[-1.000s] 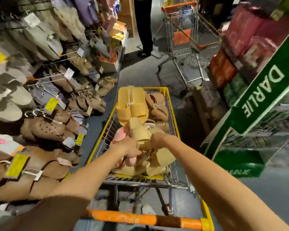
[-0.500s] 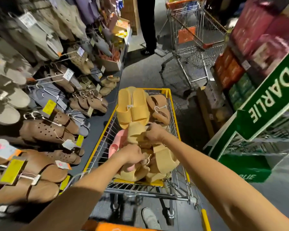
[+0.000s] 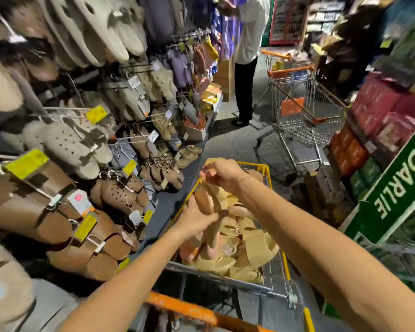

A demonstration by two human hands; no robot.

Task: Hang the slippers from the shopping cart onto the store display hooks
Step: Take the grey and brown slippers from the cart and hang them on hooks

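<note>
2 hands (image 3: 210, 200) lift 1 brown slipper pair (image 3: 207, 202) above our cart (image 3: 265, 169): left grips its middle, right pinches the top. We should find its hanger loop before reaching left toward the hooks (image 3: 139, 137).

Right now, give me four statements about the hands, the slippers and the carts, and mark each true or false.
1. Both hands hold a brown slipper pair above the yellow cart. True.
2. The yellow cart is empty. False: beige and pink slippers fill it.
3. The left hand grips the pair lower than the right hand. True.
4. The display hooks stand on the person's right. False: the slipper display is on the left.
</note>
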